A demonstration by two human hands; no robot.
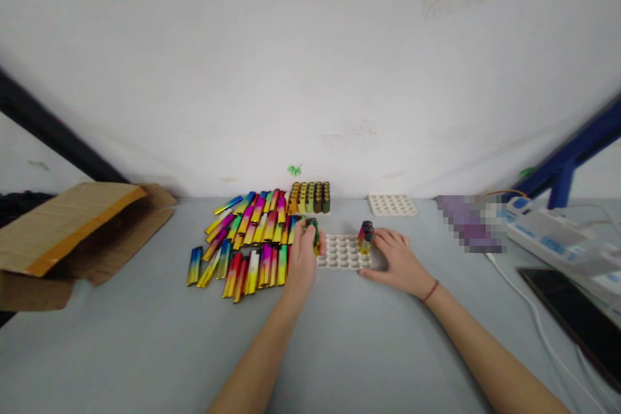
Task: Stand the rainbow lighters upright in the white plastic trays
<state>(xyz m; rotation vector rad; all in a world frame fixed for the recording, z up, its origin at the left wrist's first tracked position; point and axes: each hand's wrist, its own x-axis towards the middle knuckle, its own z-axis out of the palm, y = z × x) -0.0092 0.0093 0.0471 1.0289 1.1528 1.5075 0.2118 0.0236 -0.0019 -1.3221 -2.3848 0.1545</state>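
A white tray with round holes [342,252] lies on the grey table in front of me. My left hand [301,259] is closed around a small rainbow-coloured lighter [313,233] at the tray's left edge. My right hand [400,260] rests beside the tray's right edge, its fingers against two or three lighters [365,236] that stand upright in the tray's right corner. A heap of rainbow lighters [245,239] lies flat to the left of the tray.
A filled tray of upright lighters [310,198] and a second white holed tray [392,205] sit by the wall. An open cardboard box [72,233] lies at the left. A power strip [553,239], white cables and a dark flat device [577,317] are at the right.
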